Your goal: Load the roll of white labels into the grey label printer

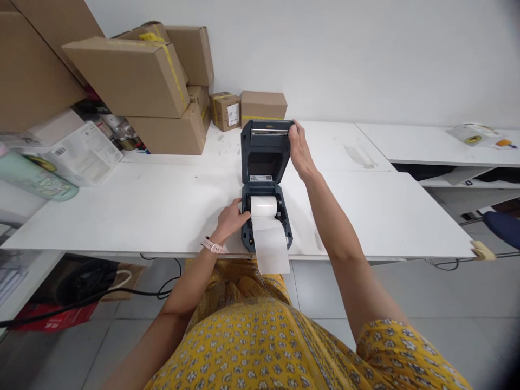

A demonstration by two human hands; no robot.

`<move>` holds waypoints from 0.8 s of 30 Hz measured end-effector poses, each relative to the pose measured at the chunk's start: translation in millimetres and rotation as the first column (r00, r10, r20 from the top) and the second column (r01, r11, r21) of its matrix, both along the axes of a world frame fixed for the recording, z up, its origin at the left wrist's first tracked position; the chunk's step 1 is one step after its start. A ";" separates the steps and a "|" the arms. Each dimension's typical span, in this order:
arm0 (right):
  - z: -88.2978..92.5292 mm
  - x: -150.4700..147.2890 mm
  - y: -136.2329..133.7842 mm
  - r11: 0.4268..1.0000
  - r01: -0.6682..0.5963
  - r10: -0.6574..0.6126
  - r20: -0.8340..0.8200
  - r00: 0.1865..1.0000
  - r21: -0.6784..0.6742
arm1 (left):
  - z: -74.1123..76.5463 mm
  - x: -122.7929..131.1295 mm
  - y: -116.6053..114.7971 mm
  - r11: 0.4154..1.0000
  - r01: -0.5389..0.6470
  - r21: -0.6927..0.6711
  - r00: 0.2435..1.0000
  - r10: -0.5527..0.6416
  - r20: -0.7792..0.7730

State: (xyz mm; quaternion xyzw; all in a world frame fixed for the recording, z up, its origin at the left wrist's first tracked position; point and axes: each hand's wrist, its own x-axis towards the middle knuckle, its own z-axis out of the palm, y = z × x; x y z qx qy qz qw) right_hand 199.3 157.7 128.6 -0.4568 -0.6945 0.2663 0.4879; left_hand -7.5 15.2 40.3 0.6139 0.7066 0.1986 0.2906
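A dark grey label printer stands at the table's front edge with its lid raised. Inside its base sits a white label roll. From the roll, a loose paper strip runs out over the front and hangs past the table edge. My right hand grips the lid's upper right corner, fingers partly hidden behind it. Against the left wall of the base rests my left hand, its thumb over the rim near the roll and its fingers along the outer side.
Cardboard boxes are stacked at the back left, with two smaller boxes behind the printer. A mint green bottle and a white box stand at the left. Black cables hang below the white table. More shelving is at right.
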 end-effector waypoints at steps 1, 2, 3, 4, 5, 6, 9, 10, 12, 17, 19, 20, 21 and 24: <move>1.7 0.7 -7.2 0.998 0.036 -0.036 -0.002 0.999 0.042 | 2.3 0.2 2.3 1.000 0.011 -0.011 1.000 -0.012 -0.028; 2.3 1.6 -17.3 0.989 0.089 -0.088 -0.013 0.996 0.114 | 4.1 0.6 3.8 1.000 0.019 -0.017 0.999 -0.020 -0.050; 1.6 3.0 -29.3 0.969 0.145 -0.141 -0.033 0.989 0.201 | 5.3 1.0 4.7 0.999 0.027 -0.019 0.997 -0.028 -0.067; -0.5 4.5 -41.8 0.949 0.165 -0.163 -0.028 0.986 0.270 | 6.4 1.7 5.0 0.999 0.031 -0.019 0.996 -0.033 -0.080; -3.9 6.2 -53.4 0.947 0.125 -0.139 0.025 0.990 0.295 | 7.4 2.5 4.9 0.999 0.035 -0.023 0.995 -0.036 -0.093; -8.2 7.8 -63.2 0.966 0.020 -0.058 0.138 0.989 0.258 | 8.5 3.5 4.7 0.999 0.036 -0.029 0.994 -0.039 -0.106; -23.6 8.3 -76.2 0.936 -0.329 0.339 0.563 0.754 -0.124 | 11.8 5.8 4.8 0.998 0.037 -0.054 0.987 -0.045 -0.153; -28.5 6.3 -75.4 0.903 -0.359 0.421 0.649 0.634 -0.236 | 12.4 6.1 5.2 0.997 0.038 -0.060 0.985 -0.047 -0.165; -37.5 -1.0 -69.5 0.878 -0.334 0.470 0.745 0.474 -0.341 | 12.6 6.1 6.4 0.997 0.045 -0.068 0.983 -0.056 -0.175; -55.0 -23.3 -51.1 0.845 -0.326 0.525 0.776 0.350 -0.424 | 9.7 4.4 8.3 0.993 0.113 -0.047 0.964 -0.121 -0.238; -57.1 -25.6 -46.8 0.831 -0.351 0.550 0.736 0.396 -0.432 | 9.5 4.1 8.2 0.991 0.126 -0.037 0.961 -0.131 -0.245; -55.8 -23.8 -45.7 0.816 -0.373 0.574 0.696 0.431 -0.442 | 9.5 3.9 7.9 0.992 0.125 -0.033 0.963 -0.129 -0.236; -52.5 -19.9 -45.7 0.790 -0.412 0.610 0.642 0.464 -0.453 | 9.5 3.8 7.6 0.992 0.122 -0.031 0.967 -0.125 -0.223; -31.4 6.4 -51.3 0.674 -0.600 0.737 0.448 0.506 -0.431 | 8.9 3.4 6.7 0.993 0.112 -0.032 0.976 -0.116 -0.185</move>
